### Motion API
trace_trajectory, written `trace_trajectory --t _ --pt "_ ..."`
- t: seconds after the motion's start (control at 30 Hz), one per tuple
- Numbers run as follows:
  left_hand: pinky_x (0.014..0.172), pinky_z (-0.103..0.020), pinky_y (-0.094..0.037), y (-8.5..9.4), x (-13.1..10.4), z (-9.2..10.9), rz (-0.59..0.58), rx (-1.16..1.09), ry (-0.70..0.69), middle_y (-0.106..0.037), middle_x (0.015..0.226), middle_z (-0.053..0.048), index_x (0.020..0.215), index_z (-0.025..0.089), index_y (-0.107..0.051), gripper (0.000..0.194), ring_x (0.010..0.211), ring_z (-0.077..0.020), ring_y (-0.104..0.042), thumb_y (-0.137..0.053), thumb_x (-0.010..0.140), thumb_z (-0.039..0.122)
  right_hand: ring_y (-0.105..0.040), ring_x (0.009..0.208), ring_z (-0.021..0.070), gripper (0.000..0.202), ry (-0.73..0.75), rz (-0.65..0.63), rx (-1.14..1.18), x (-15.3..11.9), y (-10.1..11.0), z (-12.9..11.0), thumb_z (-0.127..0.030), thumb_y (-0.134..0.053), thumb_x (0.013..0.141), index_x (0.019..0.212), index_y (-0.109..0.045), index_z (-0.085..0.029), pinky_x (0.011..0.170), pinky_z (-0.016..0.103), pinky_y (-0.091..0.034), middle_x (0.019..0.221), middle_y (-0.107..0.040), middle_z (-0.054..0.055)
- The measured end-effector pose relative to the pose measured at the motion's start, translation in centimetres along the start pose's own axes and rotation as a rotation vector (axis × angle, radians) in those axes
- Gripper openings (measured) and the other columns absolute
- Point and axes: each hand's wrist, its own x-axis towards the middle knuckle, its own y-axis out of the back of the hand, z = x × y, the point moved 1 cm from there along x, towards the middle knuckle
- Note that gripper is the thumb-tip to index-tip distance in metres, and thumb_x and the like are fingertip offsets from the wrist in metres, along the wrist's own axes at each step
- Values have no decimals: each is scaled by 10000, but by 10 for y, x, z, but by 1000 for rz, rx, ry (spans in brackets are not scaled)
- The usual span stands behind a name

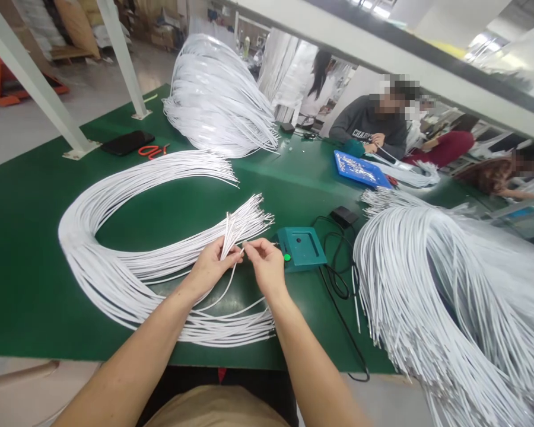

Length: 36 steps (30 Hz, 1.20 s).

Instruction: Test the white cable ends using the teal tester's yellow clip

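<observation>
Left hand (213, 261) and right hand (267, 264) are held close together just left of a teal device (311, 246), a small fan of white cables (229, 234) clamped in the left, the end of a single strand (228, 289) pinched by the right. Beneath the device is spread a green tabletop (22, 249), in a workroom where a co-worker (378, 121) in a dark sweatshirt is seen beyond it, near a blue tray (355, 178). Right of the device, a heavy cable bundle (404, 267) is draped over the near edge; between device and edge, green surface is crossed by a black cord (342, 332). Far left of the device, open room is left between a looped bundle (78, 228) and the tabletop's left edge. By that loop the left hand is partly ringed; the fan is raised between the hands, the strand trailed below them.
</observation>
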Motion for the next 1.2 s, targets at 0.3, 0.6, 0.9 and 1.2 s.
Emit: trace_trajectory --t 0.3,0.6,0.9,1.2 --pt "695 -254 -439 -1 -1 0 63 57 15 -599 746 5 793 165 -590 163 706 -137 -571 -664 750 304 -501 649 137 159 29 97 -11 -14 -8 9 -333 -581 778 690 -563 -201 654 266 -408 668 -558 -20" --pt "721 -275 -460 1 1 -2 13 108 -29 -633 786 -7 881 159 -599 205 730 -156 -596 -670 744 294 -396 502 73 291 -321 -139 459 4 -12 7 -444 -677 687 661 -598 -165 545 228 -356 551 -451 -60" --pt "759 -280 -476 4 2 -7 58 82 -29 -640 854 -18 891 158 -601 202 766 -151 -606 -673 727 253 -343 503 67 260 -464 -226 637 -5 -11 11 -432 -693 712 831 -653 -204 609 232 -435 611 -420 -67" --pt "666 -231 -436 1 1 -2 39 21 -50 -583 759 19 897 173 -603 209 694 -114 -548 -690 718 234 -524 627 116 200 -84 31 92 -8 -10 9 -366 -633 758 790 -688 -176 645 264 -450 767 -647 16"
